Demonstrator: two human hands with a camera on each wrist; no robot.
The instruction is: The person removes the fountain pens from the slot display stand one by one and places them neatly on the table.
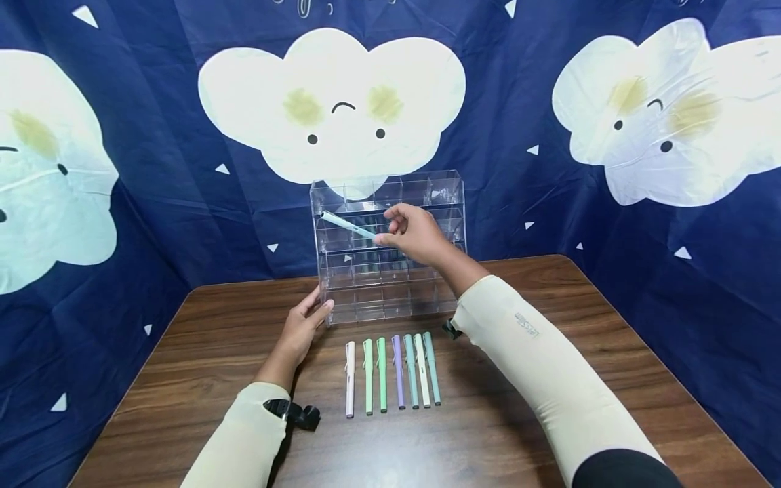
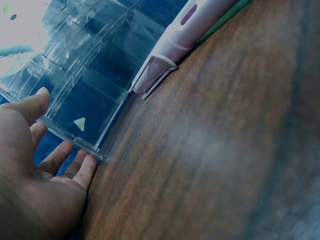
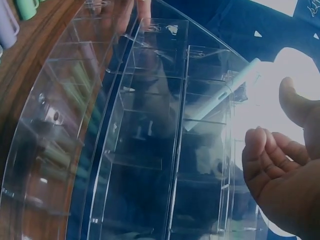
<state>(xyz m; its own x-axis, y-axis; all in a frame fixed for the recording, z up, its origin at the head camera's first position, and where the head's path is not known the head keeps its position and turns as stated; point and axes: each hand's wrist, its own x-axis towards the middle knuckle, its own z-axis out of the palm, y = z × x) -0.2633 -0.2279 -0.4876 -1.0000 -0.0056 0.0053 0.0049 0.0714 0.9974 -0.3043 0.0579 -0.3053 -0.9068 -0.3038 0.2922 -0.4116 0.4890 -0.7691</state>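
Observation:
A clear acrylic rack (image 1: 360, 308) with tiered compartments stands upright at the back of the table. My left hand (image 1: 300, 330) holds its left side edge low down, thumb in front and fingers behind; the left wrist view shows the fingertips (image 2: 89, 162) at the bottom corner. A light blue pen (image 1: 346, 224) lies aslant across an upper tier on the left. My right hand (image 1: 417, 235) is just right of the pen's lower end. In the right wrist view its thumb and fingers are spread apart, with a gap between them and the pen (image 3: 222, 95).
Several capped pens lie in a row before the rack: a pale pink pen (image 1: 350, 379), two green ones, a purple pen (image 1: 398, 373), two teal ones and a cream pen (image 1: 422, 371). A dark blue cloth (image 1: 244, 224) with cloud prints hangs behind the wooden table (image 1: 207, 325).

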